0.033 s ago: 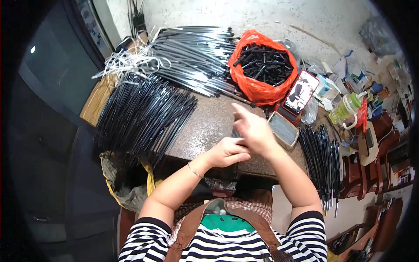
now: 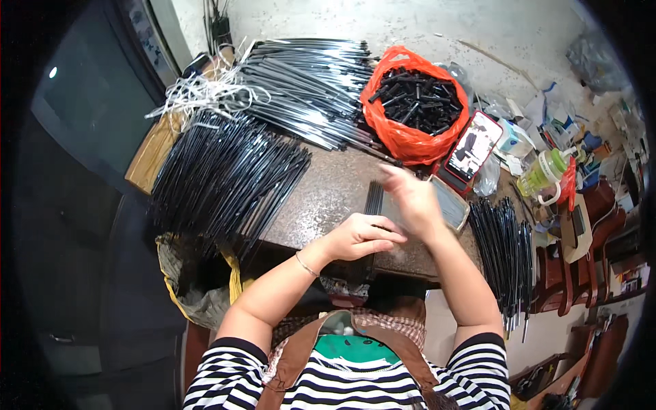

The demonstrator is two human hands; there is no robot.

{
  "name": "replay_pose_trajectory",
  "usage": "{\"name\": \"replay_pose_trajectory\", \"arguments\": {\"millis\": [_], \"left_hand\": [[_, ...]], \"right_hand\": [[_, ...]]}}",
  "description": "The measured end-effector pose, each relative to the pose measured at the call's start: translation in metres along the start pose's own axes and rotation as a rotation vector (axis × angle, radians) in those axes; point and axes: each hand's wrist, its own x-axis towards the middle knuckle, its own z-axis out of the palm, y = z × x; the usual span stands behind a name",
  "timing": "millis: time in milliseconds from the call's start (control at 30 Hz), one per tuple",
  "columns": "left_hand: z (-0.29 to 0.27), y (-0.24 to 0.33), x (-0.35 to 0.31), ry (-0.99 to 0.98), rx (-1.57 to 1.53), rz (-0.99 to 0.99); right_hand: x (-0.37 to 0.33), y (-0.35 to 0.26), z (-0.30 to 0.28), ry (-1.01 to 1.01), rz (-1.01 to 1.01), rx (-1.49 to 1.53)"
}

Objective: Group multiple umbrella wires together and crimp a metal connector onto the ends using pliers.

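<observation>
My left hand (image 2: pixel 362 237) lies across a small row of thin dark rods (image 2: pixel 374 197) at the front of the stone-topped table. Its fingers stretch to the right, and its thumb is held apart below them. Just right of it, my right hand (image 2: pixel 415 205) is raised and smeared by motion, so its grip cannot be made out. Beside that hand sits a shallow rectangular tray (image 2: pixel 449 205) with a grey surface, partly covered by it. Behind stands a red plastic bag (image 2: pixel 403 145), open at the top and full of short black tubes (image 2: pixel 417 102).
Long black rods (image 2: pixel 225 181) are piled at the left; shinier dark rods (image 2: pixel 301 89) lie behind, with white strips (image 2: pixel 205 96) tangled nearby. More rods (image 2: pixel 502 256) hang over the right edge. A phone (image 2: pixel 473 147) leans near the bag. A green-lidded bottle (image 2: pixel 542 171) stands among right-hand clutter.
My right hand has shifted slightly right, showing more of the small row of rods. The left hand's fingertips reach a little farther right.
</observation>
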Motion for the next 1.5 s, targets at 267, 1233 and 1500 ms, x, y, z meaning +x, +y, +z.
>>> {"name": "replay_pose_trajectory", "arguments": {"millis": [267, 1233, 1500], "left_hand": [[-0.004, -0.018, 0.011, 0.206, -0.176, 0.021], [0.009, -0.005, 0.009, 0.239, -0.078, -0.015], [0.008, -0.008, 0.011, 0.233, -0.046, 0.017]], "right_hand": [[-0.045, 0.072, -0.048, 0.083, 0.065, -0.723], [-0.071, -0.008, -0.016, 0.165, -0.072, -0.121], [-0.069, -0.003, -0.016, 0.160, -0.106, -0.088]]}}
